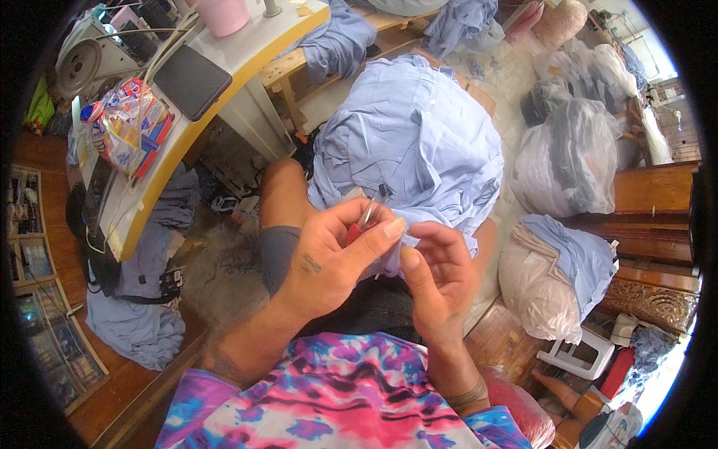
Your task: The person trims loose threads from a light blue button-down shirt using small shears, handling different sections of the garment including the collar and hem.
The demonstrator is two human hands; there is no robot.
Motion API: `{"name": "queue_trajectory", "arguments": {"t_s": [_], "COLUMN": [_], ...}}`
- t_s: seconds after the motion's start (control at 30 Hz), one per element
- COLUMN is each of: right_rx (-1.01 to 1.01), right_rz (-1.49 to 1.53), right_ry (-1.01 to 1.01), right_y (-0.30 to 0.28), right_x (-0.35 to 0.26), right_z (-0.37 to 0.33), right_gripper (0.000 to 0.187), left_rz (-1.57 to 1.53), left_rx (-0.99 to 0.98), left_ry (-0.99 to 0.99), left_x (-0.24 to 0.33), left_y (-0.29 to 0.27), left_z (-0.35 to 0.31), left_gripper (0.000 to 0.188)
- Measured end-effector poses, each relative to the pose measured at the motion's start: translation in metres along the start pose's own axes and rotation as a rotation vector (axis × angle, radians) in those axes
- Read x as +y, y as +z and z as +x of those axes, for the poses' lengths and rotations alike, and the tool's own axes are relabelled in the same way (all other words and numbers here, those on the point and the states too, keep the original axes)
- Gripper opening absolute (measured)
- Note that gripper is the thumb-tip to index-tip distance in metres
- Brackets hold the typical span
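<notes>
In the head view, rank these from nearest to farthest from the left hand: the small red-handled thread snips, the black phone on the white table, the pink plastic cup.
1. Small red-handled thread snips: held in the left hand.
2. Black phone: up left, on the white table.
3. Pink plastic cup: farther up, at the table's far end.

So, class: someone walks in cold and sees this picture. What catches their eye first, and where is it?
At the centre, the left hand grips a small red-handled thread snip while the right hand pinches the pale blue shirt heaped on the lap. Along the bottom edge runs a vivid pink-and-blue tie-dye top. On the right stand bulging plastic sacks.
</notes>
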State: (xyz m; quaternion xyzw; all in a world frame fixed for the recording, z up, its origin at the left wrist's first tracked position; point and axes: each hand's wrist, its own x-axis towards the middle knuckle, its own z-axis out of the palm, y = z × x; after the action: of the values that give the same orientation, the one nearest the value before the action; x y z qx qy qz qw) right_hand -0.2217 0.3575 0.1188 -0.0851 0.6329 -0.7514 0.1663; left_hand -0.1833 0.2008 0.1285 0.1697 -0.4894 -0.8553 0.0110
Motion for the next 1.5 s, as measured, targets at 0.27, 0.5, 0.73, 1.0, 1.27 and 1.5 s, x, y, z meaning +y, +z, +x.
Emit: {"name": "queue_trajectory", "arguments": {"t_s": [0.27, 0.5, 0.73, 1.0, 1.27, 1.5], "right_rx": [0.003, 0.059, 0.015, -0.059, -0.096, -0.280], "right_rz": [0.100, -0.491, -0.467, -0.065, -0.039, -0.289], "right_ry": [-0.037, -0.424, -0.384, -0.258, -0.112, -0.146], "right_y": [0.001, -0.001, -0.010, 0.004, 0.001, -0.010], "right_x": [0.007, 0.004, -0.002, 0.001, 0.004, -0.004], "right_z": [0.005, 0.012, 0.011, 0.008, 0.006, 0.004], "right_gripper": [0.012, 0.011, 0.011, 0.012, 0.015, 0.015], "left_rz": [-0.233, -0.229, -0.292, -0.122, 0.182, 0.110], "left_rx": [-0.005, 0.066, 0.032, -0.048, -0.106, -0.128], "left_ry": [-0.062, 0.052, 0.056, 0.023, 0.253, 0.215], "left_x": [-0.007, -0.016, -0.018, -0.006, -0.007, -0.004], "left_y": [0.006, 0.014, 0.018, 0.001, -0.001, 0.001], "left_z": [-0.002, -0.003, -0.005, -0.002, 0.002, -0.004], "left_gripper": [0.016, 0.014, 0.014, 0.016, 0.018, 0.018]}}
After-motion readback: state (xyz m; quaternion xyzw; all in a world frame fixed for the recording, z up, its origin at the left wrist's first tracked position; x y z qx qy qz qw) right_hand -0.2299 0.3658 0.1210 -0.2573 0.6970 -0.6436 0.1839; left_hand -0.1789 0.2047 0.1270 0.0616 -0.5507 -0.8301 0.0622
